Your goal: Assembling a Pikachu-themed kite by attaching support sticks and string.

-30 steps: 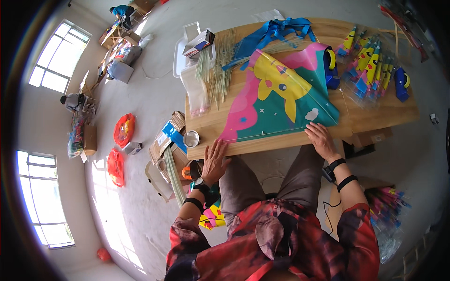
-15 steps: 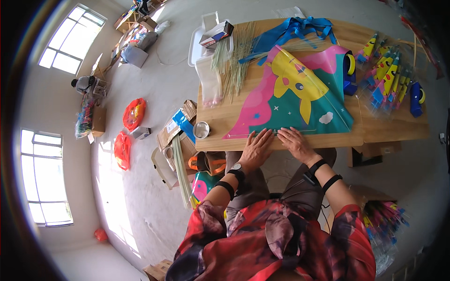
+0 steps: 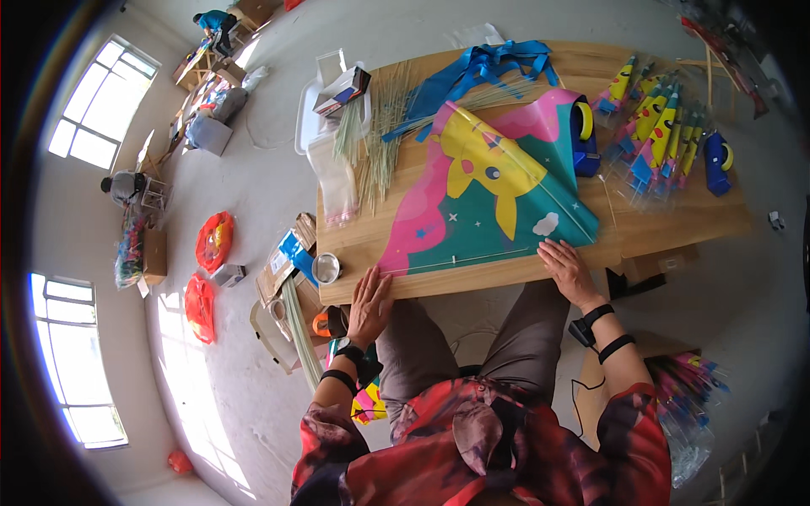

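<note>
Left hand (image 3: 369, 302) lies flat, fingers spread, grasping nothing, on the desk (image 3: 675, 228) edge at the kite's (image 3: 485, 198) near-left corner. Right hand (image 3: 569, 270), likewise flat and empty, presses the near-right corner. One kite lies spread between and beyond both hands, equally near each; its long axis runs from the near-left corner toward the far right. Two tape dispensers (image 3: 582, 135) stand beyond it.

Glossy plastic kite (image 3: 489, 198), wooden table (image 3: 666, 223)
</note>
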`<state>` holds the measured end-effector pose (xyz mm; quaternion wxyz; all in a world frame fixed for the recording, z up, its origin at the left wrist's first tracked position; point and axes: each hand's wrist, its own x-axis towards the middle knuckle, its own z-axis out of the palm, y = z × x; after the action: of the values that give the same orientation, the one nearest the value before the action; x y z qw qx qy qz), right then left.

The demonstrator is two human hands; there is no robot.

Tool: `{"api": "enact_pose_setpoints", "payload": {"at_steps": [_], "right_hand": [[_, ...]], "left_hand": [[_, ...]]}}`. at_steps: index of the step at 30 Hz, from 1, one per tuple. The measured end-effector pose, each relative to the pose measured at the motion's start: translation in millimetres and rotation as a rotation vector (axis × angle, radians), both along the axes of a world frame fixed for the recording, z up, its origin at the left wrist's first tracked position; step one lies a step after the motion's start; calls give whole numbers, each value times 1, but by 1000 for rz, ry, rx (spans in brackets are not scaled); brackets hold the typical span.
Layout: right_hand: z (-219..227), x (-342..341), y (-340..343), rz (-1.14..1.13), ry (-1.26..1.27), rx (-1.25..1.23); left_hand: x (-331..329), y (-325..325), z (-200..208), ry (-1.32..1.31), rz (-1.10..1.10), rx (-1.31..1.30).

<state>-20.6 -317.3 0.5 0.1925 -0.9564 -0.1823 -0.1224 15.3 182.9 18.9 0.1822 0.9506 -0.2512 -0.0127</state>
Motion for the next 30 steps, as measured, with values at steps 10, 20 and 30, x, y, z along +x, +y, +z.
{"api": "enact_pose_setpoints", "payload": {"at_steps": [10,20,30], "right_hand": [[21,139,-105,-657,-290,513],[38,196,-149,-752,449,763],[46,182,-156,-694,530,1344]], "left_hand": [[12,-116,-38,-169,206,-101],[17,-124,-39,-261,248,-149],[17,-123,-36,-251,213,-151]]}}
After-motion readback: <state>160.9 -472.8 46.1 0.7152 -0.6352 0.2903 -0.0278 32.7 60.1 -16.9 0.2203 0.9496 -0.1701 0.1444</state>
